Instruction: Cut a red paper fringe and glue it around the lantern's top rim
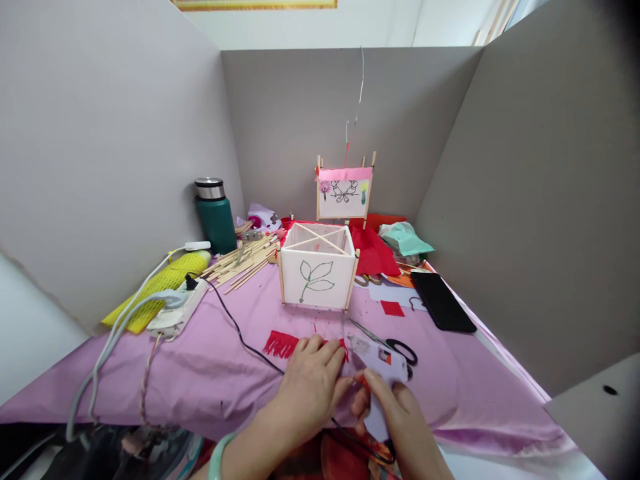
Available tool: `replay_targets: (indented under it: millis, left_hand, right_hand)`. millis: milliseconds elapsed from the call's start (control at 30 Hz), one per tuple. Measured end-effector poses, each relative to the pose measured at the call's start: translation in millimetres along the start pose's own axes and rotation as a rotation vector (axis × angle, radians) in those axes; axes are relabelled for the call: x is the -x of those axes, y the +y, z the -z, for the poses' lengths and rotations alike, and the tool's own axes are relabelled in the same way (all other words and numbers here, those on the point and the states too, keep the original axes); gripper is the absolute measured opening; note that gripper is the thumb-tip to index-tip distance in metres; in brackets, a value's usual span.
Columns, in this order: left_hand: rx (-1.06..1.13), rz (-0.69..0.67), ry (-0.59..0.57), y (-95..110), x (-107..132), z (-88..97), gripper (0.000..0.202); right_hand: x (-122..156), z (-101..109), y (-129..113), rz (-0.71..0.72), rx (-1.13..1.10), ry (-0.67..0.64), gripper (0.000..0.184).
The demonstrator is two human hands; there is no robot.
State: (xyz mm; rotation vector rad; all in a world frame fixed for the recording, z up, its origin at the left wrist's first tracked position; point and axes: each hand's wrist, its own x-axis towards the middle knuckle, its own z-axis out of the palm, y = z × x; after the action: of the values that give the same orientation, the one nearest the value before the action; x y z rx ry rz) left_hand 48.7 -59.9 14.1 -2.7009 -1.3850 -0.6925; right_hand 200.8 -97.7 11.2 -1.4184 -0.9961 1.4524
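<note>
My left hand (311, 383) lies on the purple cloth (200, 373) with its fingers spread flat, pressing down a fringed strip of red paper (281, 344). Beside it, my right hand (385, 400) is closed around a white glue gun (376, 357), whose nozzle points at the red strip near my left fingertips. A black cord (235, 330) runs from the gun toward the power strip. Just beyond the hands stands a white paper lantern box (318, 267) with a green leaf drawn on its front.
Black-handled scissors (400, 348) lie right of the glue gun. A black phone (442, 300) and red paper scraps (392, 308) are at right. A power strip (175, 311), yellow mesh (160, 287), wooden sticks (245, 259) and green flask (216, 215) sit left. A second lantern (345, 192) stands behind. Grey partitions enclose the desk.
</note>
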Motion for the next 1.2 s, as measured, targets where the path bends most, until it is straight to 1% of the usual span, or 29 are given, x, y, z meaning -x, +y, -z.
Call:
replay_targets:
  millis: [133,267,333,433,600,733,933,1200]
  left_hand:
    - [0.013,-0.023,-0.014,-2,3,1.9,0.036]
    - [0.036,-0.048,0.045,-1,8,4.1,0.038]
    - [0.061,-0.056,0.091,-3,12,6.1,0.034]
    - [0.089,-0.02,0.174,-11,21,8.8,0.028]
    - [0.138,0.063,0.342,-34,36,12.4,0.021]
    - [0.132,0.139,0.463,-52,44,16.8,0.019]
    - [0.142,0.215,0.496,-70,49,14.8,0.016]
    - [0.139,0.23,0.519,-75,55,8.8,0.016]
  right_hand:
    - [0,-1,1,-0.019,0.051,0.018,0.048]
    - [-3,-2,0,-0.003,0.109,0.013,0.048]
    - [-4,-2,-2,-0.003,0.104,0.002,0.045]
    - [-7,-3,-4,0.006,0.062,0.002,0.04]
    - [-12,-2,0,-0.002,0.045,-0.013,0.039]
    - [-16,-1,0,-0.007,0.068,-0.016,0.038]
    - [-16,-2,-8,-0.066,0.077,-0.038,0.035]
    - [-16,-3,-4,-0.044,0.059,-0.008,0.035]
